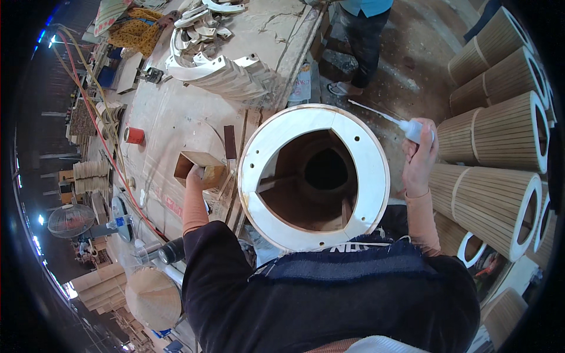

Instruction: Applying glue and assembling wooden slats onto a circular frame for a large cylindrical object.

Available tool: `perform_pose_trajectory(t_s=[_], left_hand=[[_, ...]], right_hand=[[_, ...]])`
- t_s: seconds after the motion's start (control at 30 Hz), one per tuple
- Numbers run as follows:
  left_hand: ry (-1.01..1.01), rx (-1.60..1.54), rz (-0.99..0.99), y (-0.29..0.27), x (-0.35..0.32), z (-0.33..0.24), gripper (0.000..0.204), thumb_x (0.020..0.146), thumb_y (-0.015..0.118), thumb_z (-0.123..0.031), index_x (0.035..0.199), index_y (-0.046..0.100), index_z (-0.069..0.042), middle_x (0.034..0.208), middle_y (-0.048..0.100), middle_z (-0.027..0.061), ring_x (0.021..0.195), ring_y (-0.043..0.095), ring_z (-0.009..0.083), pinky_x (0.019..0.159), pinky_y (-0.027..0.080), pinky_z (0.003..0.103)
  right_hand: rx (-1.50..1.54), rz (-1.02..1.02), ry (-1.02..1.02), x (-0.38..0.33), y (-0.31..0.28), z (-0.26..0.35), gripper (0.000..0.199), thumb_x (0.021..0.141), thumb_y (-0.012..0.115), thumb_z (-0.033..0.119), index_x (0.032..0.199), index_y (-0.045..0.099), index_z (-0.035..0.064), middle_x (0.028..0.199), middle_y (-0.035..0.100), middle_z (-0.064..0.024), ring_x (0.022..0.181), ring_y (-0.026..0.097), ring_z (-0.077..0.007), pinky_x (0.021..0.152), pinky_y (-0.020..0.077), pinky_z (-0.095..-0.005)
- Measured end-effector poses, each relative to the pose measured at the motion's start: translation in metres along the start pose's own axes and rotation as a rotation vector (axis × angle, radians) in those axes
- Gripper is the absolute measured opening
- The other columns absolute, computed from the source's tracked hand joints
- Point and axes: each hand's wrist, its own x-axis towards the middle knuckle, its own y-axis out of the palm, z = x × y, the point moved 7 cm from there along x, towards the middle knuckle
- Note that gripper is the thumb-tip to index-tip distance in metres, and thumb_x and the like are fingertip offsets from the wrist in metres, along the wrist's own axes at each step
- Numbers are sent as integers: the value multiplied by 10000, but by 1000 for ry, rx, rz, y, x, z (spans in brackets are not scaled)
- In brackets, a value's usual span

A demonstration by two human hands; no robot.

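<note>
I see the right hand (419, 160) gripping a glue bottle (412, 129) beside the white ring (315, 176). Left hand (197, 176) closed on a wooden block (206, 170) on the workbench (170, 112).

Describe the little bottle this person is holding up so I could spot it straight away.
Start at the big round wooden drum with the white ring on top, right in front of the person. Just past its right edge, the right hand is raised, gripping a small white squeeze bottle. Its long thin nozzle slants up to the left, unlike the slatted wooden drums stacked beside it.
</note>
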Motion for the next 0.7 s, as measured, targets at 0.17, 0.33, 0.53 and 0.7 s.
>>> perform_pose_trajectory(t_s=[0.17,0.33,0.53,0.7], left_hand=[[459,285,-199,23,-35,-40,406,919,570,-360,1196,646,-74,1117,695,119,983,662,280,858,527,411],[512,1392,-729,30,-100,-85,411,857,671,-273,1168,660,-5,1094,702,190,937,704,269,830,538,387],[836,251,-419,83,-229,-63,226,939,657,-211,1055,705,-23,997,738,78,865,697,156,749,540,276],[1049,297,-511,182,-365,-42,191,971,625,-164,1036,682,7,967,718,61,825,642,81,721,518,233]], right_hand=[[42,-17,-10,2,-7,2,302,1029,491,356,969,593,79,643,420,66,490,313,9,428,233,-170],[86,-51,-46,0,-27,9,293,1027,497,341,985,602,70,667,440,61,498,315,7,438,245,-174],[177,-108,-1,-8,-64,2,353,1008,529,386,1001,618,44,646,432,46,517,330,-18,459,238,-200],[152,-145,35,-15,-84,-11,375,1011,524,386,1006,620,24,620,413,44,508,320,-31,465,241,-215]])
